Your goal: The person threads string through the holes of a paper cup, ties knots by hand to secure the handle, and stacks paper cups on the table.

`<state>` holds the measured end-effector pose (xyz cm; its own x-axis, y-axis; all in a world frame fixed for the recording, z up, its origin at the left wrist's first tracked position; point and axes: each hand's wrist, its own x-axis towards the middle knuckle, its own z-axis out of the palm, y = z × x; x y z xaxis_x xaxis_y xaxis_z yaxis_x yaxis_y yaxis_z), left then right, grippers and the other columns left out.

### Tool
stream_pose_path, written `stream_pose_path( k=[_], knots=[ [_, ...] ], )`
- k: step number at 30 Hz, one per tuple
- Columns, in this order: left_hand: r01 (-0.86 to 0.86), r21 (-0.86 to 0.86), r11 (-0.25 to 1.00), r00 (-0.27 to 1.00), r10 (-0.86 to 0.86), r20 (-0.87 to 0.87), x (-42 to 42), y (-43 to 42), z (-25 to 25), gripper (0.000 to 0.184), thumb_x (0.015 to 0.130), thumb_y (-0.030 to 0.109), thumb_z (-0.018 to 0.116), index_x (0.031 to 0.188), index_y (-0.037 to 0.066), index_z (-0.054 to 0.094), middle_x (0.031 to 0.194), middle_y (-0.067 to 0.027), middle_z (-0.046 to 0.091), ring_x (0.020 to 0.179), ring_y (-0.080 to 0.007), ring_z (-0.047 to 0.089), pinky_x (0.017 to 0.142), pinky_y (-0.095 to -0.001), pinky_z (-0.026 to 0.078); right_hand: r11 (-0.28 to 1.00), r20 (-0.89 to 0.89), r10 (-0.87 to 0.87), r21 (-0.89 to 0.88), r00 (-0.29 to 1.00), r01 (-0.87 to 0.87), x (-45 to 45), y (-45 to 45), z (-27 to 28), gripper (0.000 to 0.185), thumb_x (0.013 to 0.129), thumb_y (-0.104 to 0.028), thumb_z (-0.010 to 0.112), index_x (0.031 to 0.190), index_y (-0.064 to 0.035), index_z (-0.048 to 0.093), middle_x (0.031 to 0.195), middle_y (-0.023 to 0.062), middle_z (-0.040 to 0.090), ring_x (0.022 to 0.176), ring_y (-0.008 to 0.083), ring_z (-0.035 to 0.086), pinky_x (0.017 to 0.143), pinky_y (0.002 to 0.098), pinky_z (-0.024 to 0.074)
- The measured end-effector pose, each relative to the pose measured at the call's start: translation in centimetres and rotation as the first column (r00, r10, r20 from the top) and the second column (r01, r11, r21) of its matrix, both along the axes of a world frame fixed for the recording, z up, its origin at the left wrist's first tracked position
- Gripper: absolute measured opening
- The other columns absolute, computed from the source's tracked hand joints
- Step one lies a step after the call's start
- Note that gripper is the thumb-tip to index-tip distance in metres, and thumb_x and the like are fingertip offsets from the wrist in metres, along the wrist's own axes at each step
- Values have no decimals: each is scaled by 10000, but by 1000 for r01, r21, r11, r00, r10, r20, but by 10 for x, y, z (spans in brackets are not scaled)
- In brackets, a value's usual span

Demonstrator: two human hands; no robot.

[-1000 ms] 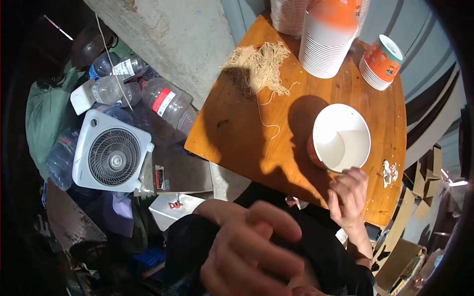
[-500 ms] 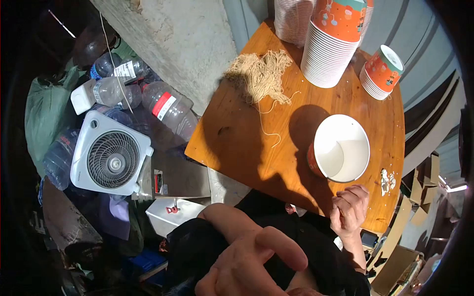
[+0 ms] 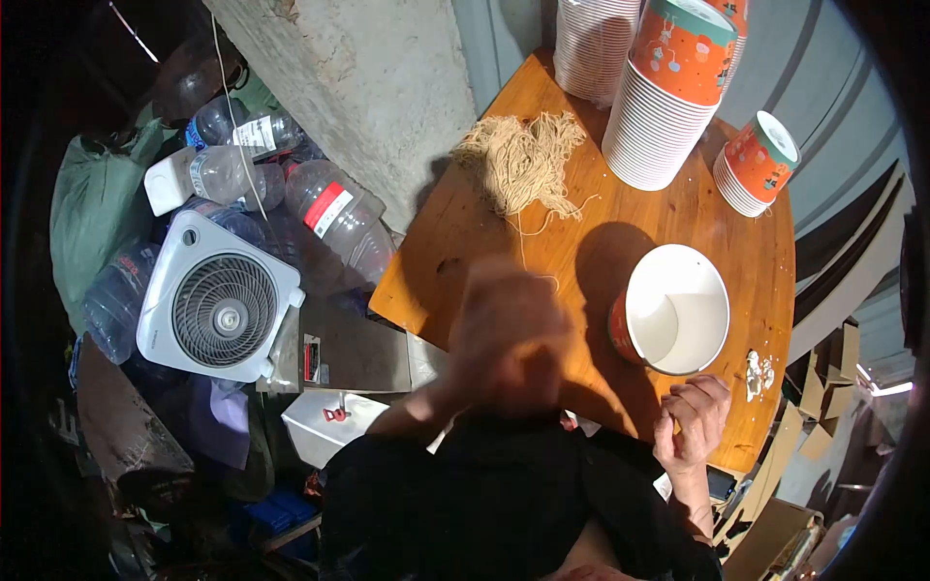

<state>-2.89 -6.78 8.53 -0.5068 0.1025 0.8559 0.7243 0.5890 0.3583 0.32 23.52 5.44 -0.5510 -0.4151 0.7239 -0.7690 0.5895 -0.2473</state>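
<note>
My left hand is smeared by motion above the table's near left edge, below a loose heap of tan string. A thin strand trails from that heap toward this hand; whether the fingers hold anything is hidden by the blur. My right hand rests at the table's near edge, fingers curled in, and what they may hold cannot be made out. Just beyond it a large paper tub, white inside and orange outside, stands with its mouth toward me. Small dark marks show near its rim.
Tall stacks of paper tubs and a shorter stack stand at the wooden table's far side. White scraps lie at its right. A box fan and plastic bottles are on the left; cardboard lies lower right.
My left hand has swung up and away from my lap to over the table edge. My right hand has barely moved, and the tub stays in place. The view has shifted slightly.
</note>
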Motion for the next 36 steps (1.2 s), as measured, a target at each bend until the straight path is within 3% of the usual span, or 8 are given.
stream_pose_path(
  k=[1,7,17,20,23,29,32,36],
  knots=[
    [-57,125,991,989,74,-131,-36,-1,-22,98,810,35,719,844,95,650,937,-79,654,888,-285,616,836,-465,503,1000,-5,-12,-4,1000,12,0,1,1,244,736,9,706,963,-67,659,985,84,660,952,308,611,822,475,511],
    [-472,21,882,852,450,267,-167,-76,-132,120,885,159,712,830,65,661,822,-130,670,848,-344,633,734,-442,503,999,-14,-54,-6,998,54,4,5,3,235,755,6,705,973,-66,654,977,92,660,943,311,616,837,483,509],
    [-469,43,882,855,442,272,-248,-92,-141,158,872,229,711,829,77,708,843,-142,700,914,-351,663,799,-499,495,992,-21,-129,4,991,129,5,10,-2,222,762,-1,704,971,-54,650,976,102,657,930,322,617,849,487,501],
    [-572,-197,796,718,603,349,-250,-92,-132,161,863,228,714,800,79,716,832,-151,704,884,-355,670,796,-482,511,991,7,-133,3,991,133,5,10,1,218,766,-3,706,970,-55,650,980,102,656,933,323,617,849,490,500],
    [-561,-155,813,719,571,397,-248,-97,-133,229,812,289,715,707,85,721,793,-108,720,785,-355,674,726,-438,526,991,12,-137,4,990,137,4,10,0,213,771,-5,709,969,-56,648,985,101,655,934,321,617,848,489,501],
    [-573,18,820,794,549,260,-264,-110,-131,201,846,266,695,847,79,767,844,-144,742,758,-301,717,729,-389,550,993,-2,-114,-2,993,114,0,7,0,209,765,-5,706,957,-54,640,983,96,655,935,315,620,849,487,504],
    [-342,417,842,898,162,410,-249,-102,-74,224,929,231,698,946,10,735,778,-49,712,747,-112,641,714,-276,515,995,-7,-97,-19,995,97,-1,3,6,221,749,12,703,952,-53,640,973,96,656,923,314,624,833,483,509],
    [-199,556,807,924,-35,381,-260,-107,-9,178,969,192,710,999,18,729,937,29,699,869,-71,584,824,-240,474,996,-20,-76,-49,997,75,-4,-4,10,230,738,32,697,947,-50,644,962,102,655,906,311,628,799,468,518]
  ],
)
